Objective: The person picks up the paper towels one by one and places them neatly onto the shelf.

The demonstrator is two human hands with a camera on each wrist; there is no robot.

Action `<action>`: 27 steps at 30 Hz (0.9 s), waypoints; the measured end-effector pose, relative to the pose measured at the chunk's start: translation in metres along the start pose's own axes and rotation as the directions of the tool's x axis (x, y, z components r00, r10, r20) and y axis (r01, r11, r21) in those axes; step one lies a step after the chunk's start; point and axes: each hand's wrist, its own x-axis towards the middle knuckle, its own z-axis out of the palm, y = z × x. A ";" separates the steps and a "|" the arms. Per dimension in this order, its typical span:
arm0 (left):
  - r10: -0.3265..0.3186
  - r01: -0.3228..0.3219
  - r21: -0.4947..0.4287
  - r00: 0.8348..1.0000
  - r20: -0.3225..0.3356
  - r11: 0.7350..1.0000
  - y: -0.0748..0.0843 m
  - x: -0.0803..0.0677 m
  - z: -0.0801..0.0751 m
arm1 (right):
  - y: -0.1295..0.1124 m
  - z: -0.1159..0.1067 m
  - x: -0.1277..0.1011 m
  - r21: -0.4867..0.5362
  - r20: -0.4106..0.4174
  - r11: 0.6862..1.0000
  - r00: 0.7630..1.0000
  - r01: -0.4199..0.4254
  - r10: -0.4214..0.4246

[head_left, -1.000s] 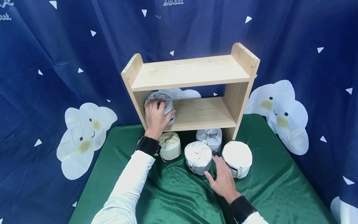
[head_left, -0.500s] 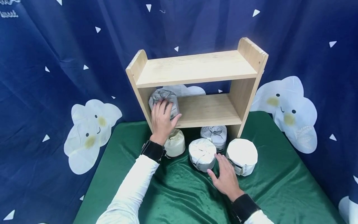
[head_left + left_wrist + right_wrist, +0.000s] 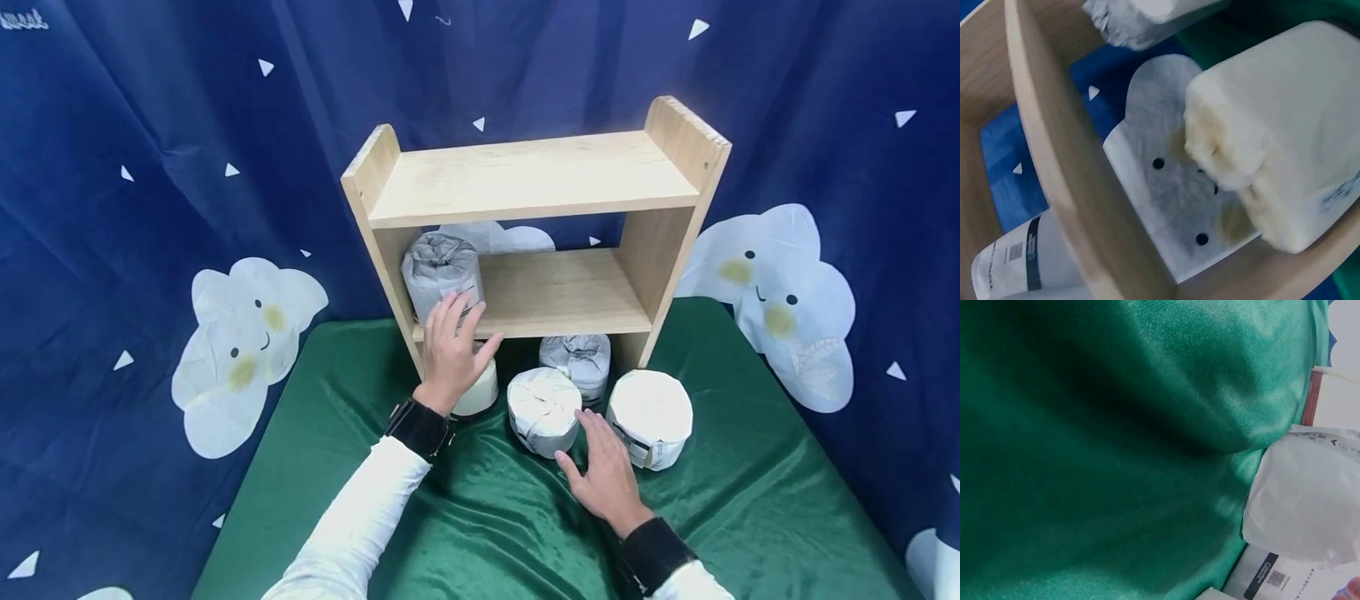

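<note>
Wooden shelf, five wrapped rolls, both hands with fingers released, holding nothing.

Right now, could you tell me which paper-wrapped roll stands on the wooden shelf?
The grey paper-wrapped roll at the lower board's left end; the other four rolls sit on the green cloth.

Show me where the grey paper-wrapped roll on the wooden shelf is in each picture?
Head view: the grey paper-wrapped roll stands at the left end of the lower board of the wooden shelf, just above the left hand.
Left wrist view: only its labelled side shows, bottom left corner.
Right wrist view: not in it.
Shared landmark: the shelf's left upright.
</note>
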 end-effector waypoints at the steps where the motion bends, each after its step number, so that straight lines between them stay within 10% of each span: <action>1: 0.008 -0.008 -0.016 1.000 -0.007 1.000 0.001 -0.003 0.001 | 0.000 0.000 0.000 0.000 0.004 1.000 1.000 -0.002 0.002; 27: -0.075 0.067 0.062 0.988 0.138 0.996 -0.007 -0.083 0.036 | 0.000 -0.005 0.002 0.009 -0.010 1.000 1.000 -0.007 0.008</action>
